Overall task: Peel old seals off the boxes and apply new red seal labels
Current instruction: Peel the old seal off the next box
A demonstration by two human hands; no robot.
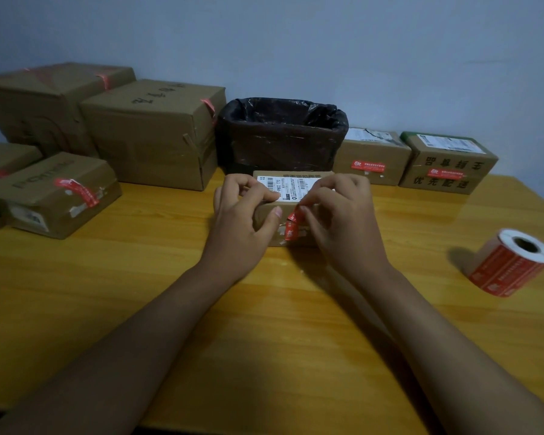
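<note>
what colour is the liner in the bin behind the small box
Black; the bin liner shows best in the head view.

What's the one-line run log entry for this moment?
step: peeling old red seal | left hand: steadies small box | right hand: pinches seal | label roll: table, right

Your box (292, 196) sits mid-table (264, 324) between your hands, the bin (281, 136) right behind it. Four boxes crowd your left (54, 193); two boxes stand right of the bin (371, 157). The label roll (512, 262) lies far right.
</note>
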